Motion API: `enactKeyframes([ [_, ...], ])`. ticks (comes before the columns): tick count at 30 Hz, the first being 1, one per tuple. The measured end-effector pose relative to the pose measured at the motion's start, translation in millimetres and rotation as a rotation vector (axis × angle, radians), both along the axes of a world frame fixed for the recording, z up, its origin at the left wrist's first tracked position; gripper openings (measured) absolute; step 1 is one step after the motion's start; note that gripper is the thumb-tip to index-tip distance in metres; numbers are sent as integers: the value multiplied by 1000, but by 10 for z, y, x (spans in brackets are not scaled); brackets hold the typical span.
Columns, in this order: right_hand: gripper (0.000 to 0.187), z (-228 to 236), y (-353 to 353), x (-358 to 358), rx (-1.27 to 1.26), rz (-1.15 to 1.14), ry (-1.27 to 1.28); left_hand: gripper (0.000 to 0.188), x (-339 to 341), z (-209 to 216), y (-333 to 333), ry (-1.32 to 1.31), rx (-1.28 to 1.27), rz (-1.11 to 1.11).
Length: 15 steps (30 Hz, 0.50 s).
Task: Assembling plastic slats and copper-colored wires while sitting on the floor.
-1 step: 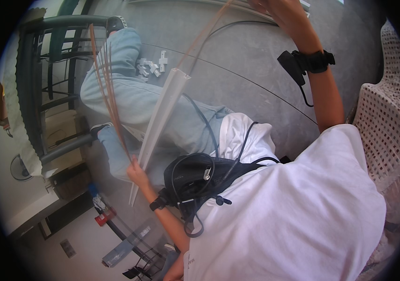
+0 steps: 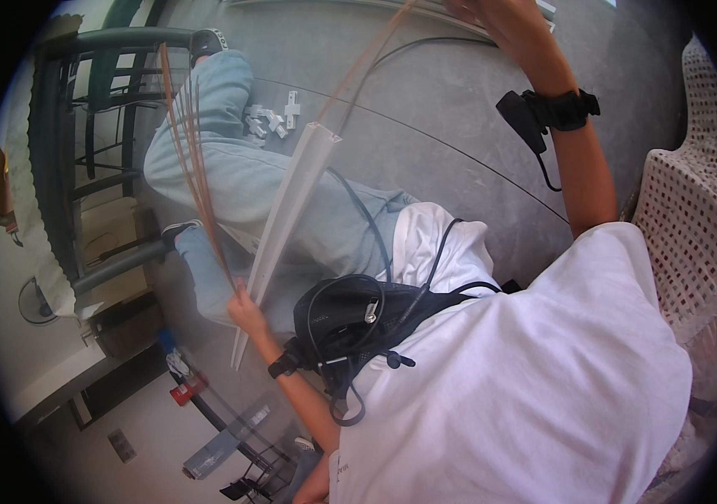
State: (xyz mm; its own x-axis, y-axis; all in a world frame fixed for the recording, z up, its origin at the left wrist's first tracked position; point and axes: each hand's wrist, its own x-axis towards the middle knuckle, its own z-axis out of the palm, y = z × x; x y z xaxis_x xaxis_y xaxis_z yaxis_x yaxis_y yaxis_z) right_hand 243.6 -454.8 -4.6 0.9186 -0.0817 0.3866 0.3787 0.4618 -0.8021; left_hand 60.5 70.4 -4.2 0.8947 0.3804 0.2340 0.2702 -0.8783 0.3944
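My left hand (image 2: 247, 311) is closed round the lower end of a bundle of thin copper-coloured strips (image 2: 199, 181), which fan out upward. Beside that hand a long white plastic channel (image 2: 287, 202) lies slanted across my lap; whether the fingers also touch it, I cannot tell. A single copper-coloured strip (image 2: 358, 69) runs from the channel's upper end to the picture's top edge. There my right hand (image 2: 484, 13) is raised with bent fingers, apparently on this strip, though the edge cuts off the fingertips.
White T-shaped and straight plastic connectors (image 2: 270, 120) lie on the grey floor (image 2: 476, 134) past my leg. More white rails (image 2: 442, 15) are at the top. A black pouch with cables (image 2: 333, 323) rests at my waist. A dark metal frame (image 2: 81, 168) stands left, a lattice-patterned cover (image 2: 686, 202) right.
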Motion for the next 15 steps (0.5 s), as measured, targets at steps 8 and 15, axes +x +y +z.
enactKeyframes([
  [8, 23, -168, 504, -11, -137, 175, -99, 53, 7, 1, 25, 6, 27, -4],
  [15, 24, -185, 871, -249, -147, 269, -121, 53, 2, 7, 2, 20, 14, 14],
])
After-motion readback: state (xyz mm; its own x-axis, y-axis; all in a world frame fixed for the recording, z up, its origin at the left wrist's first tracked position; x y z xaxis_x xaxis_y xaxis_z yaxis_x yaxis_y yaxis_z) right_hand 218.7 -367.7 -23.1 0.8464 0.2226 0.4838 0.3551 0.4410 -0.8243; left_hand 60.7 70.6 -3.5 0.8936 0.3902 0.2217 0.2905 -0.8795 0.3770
